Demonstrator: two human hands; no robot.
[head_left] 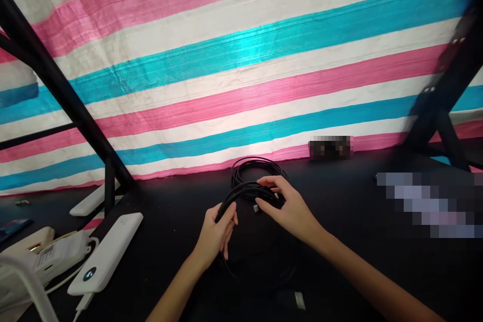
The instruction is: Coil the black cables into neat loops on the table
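Note:
A coiled black cable (pixel 241 192) is raised a little over the dark table. My left hand (pixel 218 234) is closed on the left side of the coil, with thumb and fingers wrapped round the strands. Across from it, my right hand (pixel 289 206) curves round the right side of the same coil, thumb below and fingers above. Beside my right thumb a small light plug (pixel 255 208) shows. More loops of black cable (pixel 258 162) lie just behind the hands; whether they belong to the same cable I cannot tell.
At the left a white power bank (pixel 109 251) with a plugged-in cord lies near a white power strip (pixel 62 256). Black metal frame legs (pixel 81 115) rise at both sides. A striped sheet (pixel 241 80) hangs behind the table. A small dark object with a light label (pixel 299 300) lies in front.

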